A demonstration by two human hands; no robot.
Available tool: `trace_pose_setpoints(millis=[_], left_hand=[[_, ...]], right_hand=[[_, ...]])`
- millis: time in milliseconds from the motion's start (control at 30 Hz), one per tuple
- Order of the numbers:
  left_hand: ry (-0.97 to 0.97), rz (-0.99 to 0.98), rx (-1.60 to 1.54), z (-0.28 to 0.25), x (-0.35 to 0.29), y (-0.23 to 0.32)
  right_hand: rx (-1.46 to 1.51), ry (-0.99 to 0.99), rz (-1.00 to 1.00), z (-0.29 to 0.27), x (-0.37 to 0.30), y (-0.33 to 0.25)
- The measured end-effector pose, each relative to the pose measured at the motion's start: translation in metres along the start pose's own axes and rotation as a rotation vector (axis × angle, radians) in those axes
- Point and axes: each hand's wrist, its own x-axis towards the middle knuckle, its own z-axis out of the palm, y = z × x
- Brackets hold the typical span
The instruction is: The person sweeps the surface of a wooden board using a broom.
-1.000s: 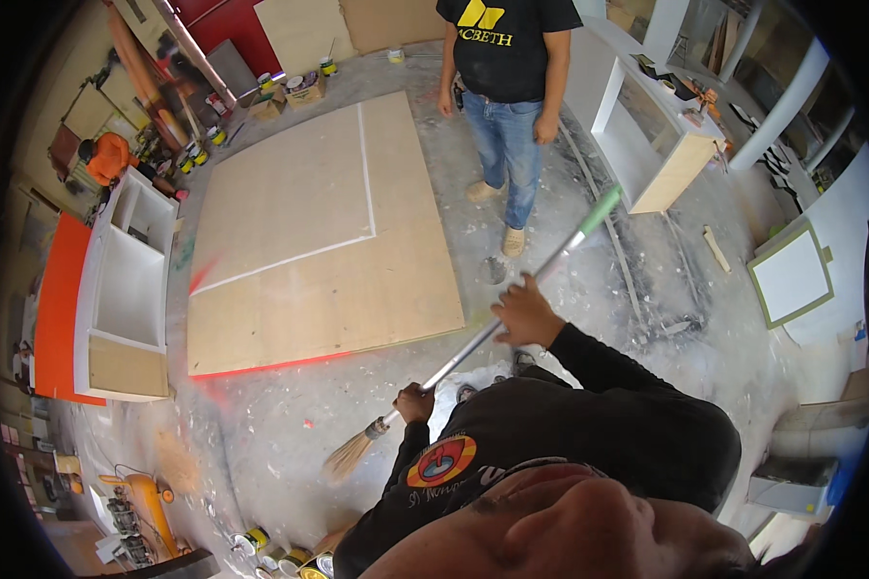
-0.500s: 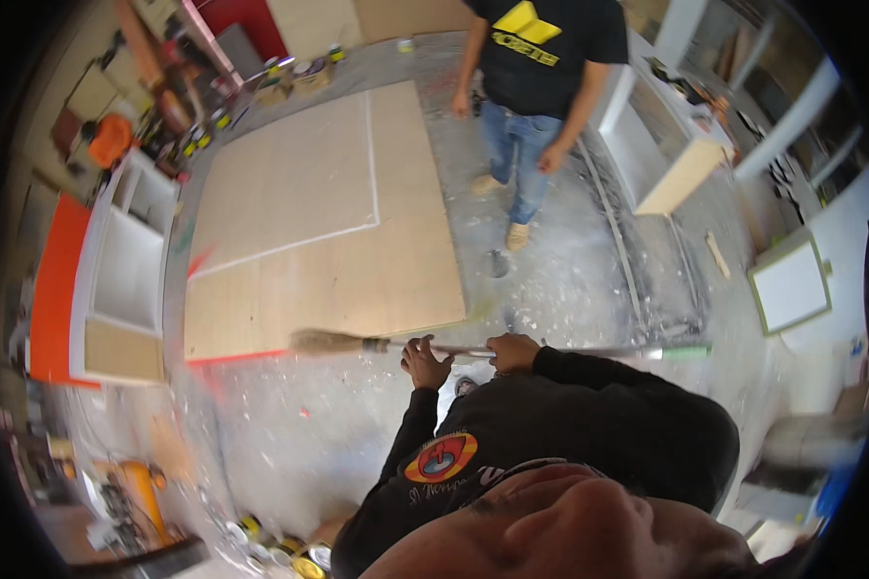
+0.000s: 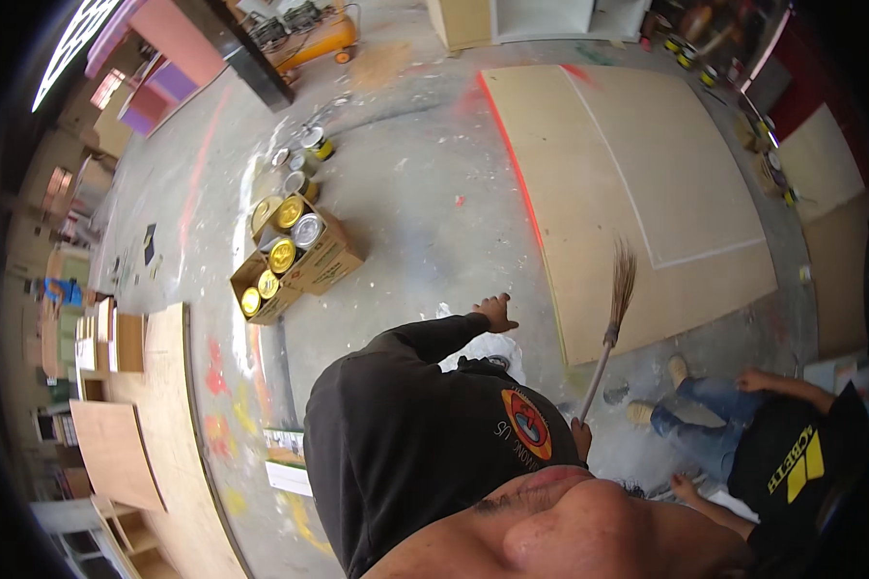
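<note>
Tan straw-bristled broom (image 3: 610, 335): while it slants away from the body, its head overlaps, from where I stand, the flat pale-brown plywood sheet (image 3: 681, 304); contact unclear.
Handling: probably light; slim grey handle (image 3: 594, 386) looks stiff and smooth, bristles bendy; best held on the handle, short of the binding.
Bare right hand (image 3: 581, 440): wrapped round the handle, partly hidden.
Bare left hand (image 3: 495, 313): holding nothing, fingers loosely spread, apart from the broom.
Brown cardboard box (image 3: 330, 261): open-topped, round gold-lidded cans (image 3: 282, 255) plus a silver-lidded can (image 3: 307, 230); contents hidden.
Loose yellow-and-black cans (image 3: 319, 145): on floor beyond box.
</note>
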Motion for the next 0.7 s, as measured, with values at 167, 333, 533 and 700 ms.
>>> trace_pose_setpoints(millis=[167, 333, 533, 700], left_hand=[[0.244, -0.173, -0.2, -0.033, -0.005, -0.032], [0.531, -0.107, -0.42, -0.059, -0.018, -0.054], [0.662, -0.161, -0.427, -0.062, -0.045, -0.037], [0.831, -0.054, -0.96, -0.111, -0.052, -0.051]], right_hand=[[-0.569, -0.125, 0.023, -0.076, 0.07, 0.1], [0.35, -0.126, 0.509, -0.285, 0.126, 0.154], [0.884, -0.312, 0.631, -0.426, 0.187, 0.275], [0.731, -0.553, 0.517, -0.45, 0.217, 0.287]])
